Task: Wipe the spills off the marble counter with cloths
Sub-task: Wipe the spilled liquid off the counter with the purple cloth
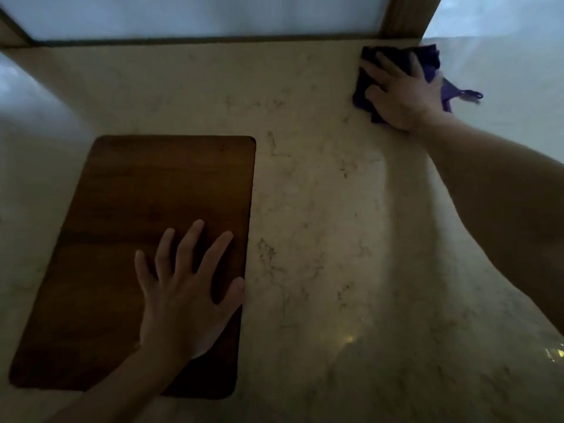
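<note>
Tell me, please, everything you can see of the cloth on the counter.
The cloth is dark purple, soft and crumpled, bunched flat on the pale marble counter at its far right corner, by the wooden frame. A thin loop or tag trails from its right edge. The right hand lies spread on top, pressing it down and covering its middle; motion blur softens its edges.
</note>
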